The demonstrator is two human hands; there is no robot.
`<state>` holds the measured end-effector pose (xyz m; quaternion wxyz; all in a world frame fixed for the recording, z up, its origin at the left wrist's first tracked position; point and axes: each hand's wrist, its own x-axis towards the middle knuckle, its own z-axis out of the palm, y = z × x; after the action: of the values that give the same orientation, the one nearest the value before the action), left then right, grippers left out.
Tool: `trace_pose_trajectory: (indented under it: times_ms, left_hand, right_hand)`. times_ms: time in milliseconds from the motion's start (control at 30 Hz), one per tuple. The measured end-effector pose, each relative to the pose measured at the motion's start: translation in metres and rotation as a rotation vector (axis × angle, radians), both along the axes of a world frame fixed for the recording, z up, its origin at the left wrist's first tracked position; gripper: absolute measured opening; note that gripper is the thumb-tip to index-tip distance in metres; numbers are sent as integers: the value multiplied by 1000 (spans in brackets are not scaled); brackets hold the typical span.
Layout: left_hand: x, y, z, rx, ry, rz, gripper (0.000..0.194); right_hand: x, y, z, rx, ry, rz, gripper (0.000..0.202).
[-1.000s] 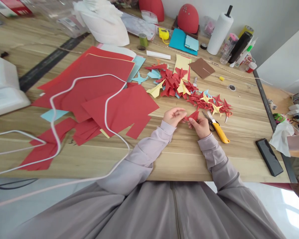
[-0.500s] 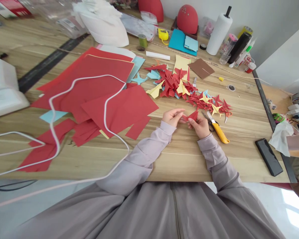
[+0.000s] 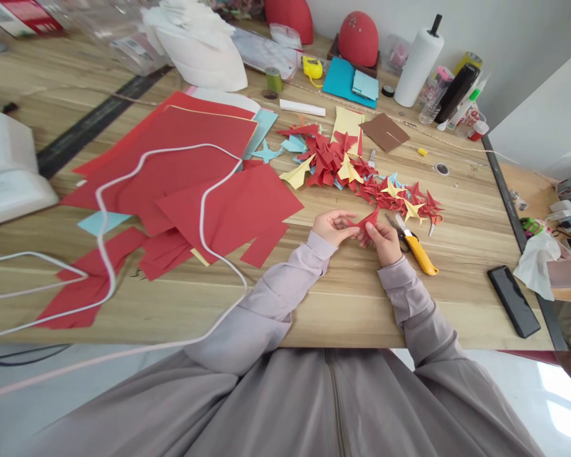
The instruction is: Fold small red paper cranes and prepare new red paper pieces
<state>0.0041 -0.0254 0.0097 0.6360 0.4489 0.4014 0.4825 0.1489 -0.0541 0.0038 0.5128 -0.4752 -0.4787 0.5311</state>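
Note:
Between my two hands is a small folded piece of red paper, its pointed tip facing up. My left hand pinches its left end, with the fingertips partly behind it. On the right side, my right hand grips the paper with the thumb in front. Beyond the hands lies a pile of folded red paper stars, with yellow and light blue ones mixed in. A yellow utility knife rests just right of my right hand, partly over dark-handled scissors.
Large red paper sheets spread over the left side, crossed by a white cable. A black phone lies near the right edge. Small red-handled scissors, a brown paper square and a yellow tape measure lie farther back.
The red paper has been turned and opened out slightly between my fingers. My left hand's thumb has shifted right along the paper, and my right thumb has moved a little higher.

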Motion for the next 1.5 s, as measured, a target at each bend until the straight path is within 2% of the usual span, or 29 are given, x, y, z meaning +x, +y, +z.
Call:
trace_pose_trajectory:
  times_ms: [167, 567, 733, 933, 1100, 1200, 1300, 1500]
  left_hand:
    - [-4, 5, -1, -75, -98, 76, 45]
    - [-2, 2, -3, -71, -66, -27, 48]
    - [-2, 2, -3, -100, -46, -64, 43]
    - [-2, 1, -4, -58, -33, -106, 35]
    - [-2, 2, -4, -114, -59, -130, 39]
    - [-2, 4, -4, -109, -105, -129, 51]
    - [-3, 7, -5, -86, -145, -167, 62]
    - [-3, 9, -9, -123, -153, -179, 40]
  right_hand:
    - [0, 0, -1, -19, -11, -57, 28]
    - [-1, 0, 0, -2, -36, -54, 28]
    - [1, 0, 1, -20, -52, -35, 29]
    - [3, -1, 0, 17, -94, -23, 25]
    - [5, -1, -2, -36, -72, -16, 25]
    - [4, 1, -5, -62, 15, -17, 25]
    - [4, 2, -7, -64, 89, -33, 30]
    - [4, 1, -6, -26, 80, -47, 50]
